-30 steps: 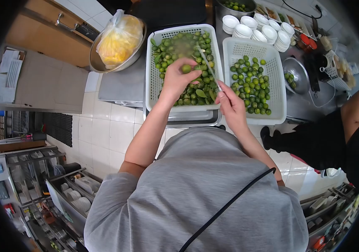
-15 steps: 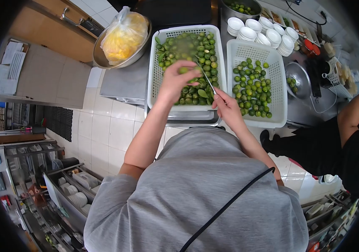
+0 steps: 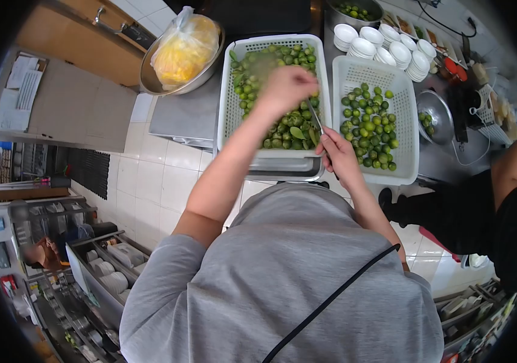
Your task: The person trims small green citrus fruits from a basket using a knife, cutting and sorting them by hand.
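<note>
My left hand (image 3: 289, 89) is over the right part of a white perforated basket (image 3: 224, 115) full of small green limes (image 3: 279, 134) and some leaves. Its fingers are pressed together near the blade tip; what they hold is hidden and blurred. In my right hand (image 3: 338, 155) is a thin knife (image 3: 315, 118), its blade pointing up and away over that basket's right side. Beside it on the right, a second white basket (image 3: 412, 121) holds more limes (image 3: 368, 126) without visible leaves.
A metal bowl (image 3: 149, 75) with a bag of yellow food (image 3: 186, 51) stands at the left. Stacked white dishes (image 3: 364, 47), a metal bowl (image 3: 344, 18) and a steel strainer (image 3: 441, 109) are at the right. Another person's arm (image 3: 512, 164) shows at far right.
My left hand has moved from the basket's middle, up and to the right, to beside the blade. My right hand still grips the knife, and the whole view has shifted slightly.
</note>
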{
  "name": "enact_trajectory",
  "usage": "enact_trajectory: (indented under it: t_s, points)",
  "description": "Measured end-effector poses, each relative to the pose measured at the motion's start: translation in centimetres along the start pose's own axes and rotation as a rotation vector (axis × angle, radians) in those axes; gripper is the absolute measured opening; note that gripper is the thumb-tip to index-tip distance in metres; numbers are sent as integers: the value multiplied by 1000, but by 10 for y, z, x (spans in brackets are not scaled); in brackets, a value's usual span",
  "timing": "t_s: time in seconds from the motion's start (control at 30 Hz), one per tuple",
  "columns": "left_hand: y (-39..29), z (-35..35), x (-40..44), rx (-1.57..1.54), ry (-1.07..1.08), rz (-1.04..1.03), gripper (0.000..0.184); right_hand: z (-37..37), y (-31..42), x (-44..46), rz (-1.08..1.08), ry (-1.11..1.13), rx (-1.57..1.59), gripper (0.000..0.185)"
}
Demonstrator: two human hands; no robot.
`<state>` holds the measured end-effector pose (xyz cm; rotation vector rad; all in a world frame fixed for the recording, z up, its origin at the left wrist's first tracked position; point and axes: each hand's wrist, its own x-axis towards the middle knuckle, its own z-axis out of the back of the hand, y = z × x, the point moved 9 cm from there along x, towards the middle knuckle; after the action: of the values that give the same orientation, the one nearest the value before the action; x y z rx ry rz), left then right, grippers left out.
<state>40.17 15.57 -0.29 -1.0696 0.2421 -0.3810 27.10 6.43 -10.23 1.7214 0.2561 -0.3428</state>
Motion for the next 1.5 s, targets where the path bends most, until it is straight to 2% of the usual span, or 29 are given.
enact_trajectory:
  t_s: [0.03,0.1,0.13,0.2,0.27,0.3,0.37,0.4,0.47,0.5,0.57,0.6,0.67,0.87,1.2,1.3,1.37,1.43,1.5]
  points:
    - [22,24,4,221,-60,-65,20,6,1,0,4,-12,19,36]
    - [93,57,4,614,-136,118,14,12,7,-2,19,-33,27,35]
    - [125,59,2,714,-89,182,16,14,10,-3,25,-41,32,35]
    - [165,52,-7,810,-48,256,18,12,12,-4,28,-40,32,35]
    - [169,45,-17,895,-112,228,31,7,17,-3,62,-29,-17,35]
    - [174,46,-18,891,-115,234,31,4,18,-4,60,-24,-22,35]
    - [174,49,-19,644,-116,270,35,-6,25,-6,104,9,-59,35]
    - [172,52,-23,641,-117,271,35,-8,25,-7,103,10,-62,35]
    - [145,49,-45,-535,-137,288,30,-12,30,-11,186,1,-169,35]
    - [133,49,-54,-535,-135,292,30,-14,31,-14,182,-1,-167,35]
    - [104,44,-68,-901,-125,214,28,-21,44,-21,280,-7,-280,33]
    - [96,43,-74,-903,-124,216,28,-24,41,-21,278,-7,-281,33]
    - [87,40,-80,-963,-134,245,25,-32,49,-25,458,-14,-379,33]
    - [80,36,-80,-1052,-152,205,18,-47,62,-31,559,27,-456,33]
    - [79,27,-74,-1038,-152,144,14,-43,63,-29,486,13,-561,33]
    - [69,10,-81,-904,-39,157,15,-36,65,-23,572,-64,-573,32]
    - [60,-5,-86,-928,42,253,15,-22,56,-10,436,-98,-555,31]
    - [80,10,-75,-986,-32,241,16,-18,55,-8,441,-96,-487,31]
    - [115,36,-61,-1103,-193,270,17,-13,55,-9,444,-98,-423,30]
